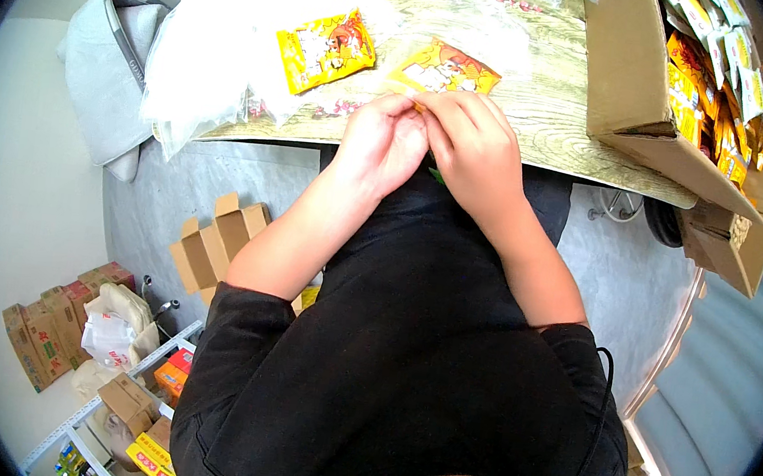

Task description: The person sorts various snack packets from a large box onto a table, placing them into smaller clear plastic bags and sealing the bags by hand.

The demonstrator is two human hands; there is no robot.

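Observation:
Both my hands meet at the table's near edge, fingertips almost touching. Between them is the near left corner of an orange snack packet (451, 67), which looks partly covered by clear film. My left hand (378, 143) is closed, palm partly turned up, thumb and forefinger pinching that corner. From above, my right hand (477, 146) closes on the same corner, its fingertips pressed together. Exactly what each fingertip grips is partly hidden. A yellow packet (327, 49) with cartoon printing lies flat just beyond my left hand, apart from it.
A heap of clear plastic bags (211, 44) covers the table's left side and hangs over its edge. At the right, an open cardboard box (622, 73) holds several packets. The wood-grain table (555, 89) ends close to my body. An opened carton (219, 239) lies on the floor.

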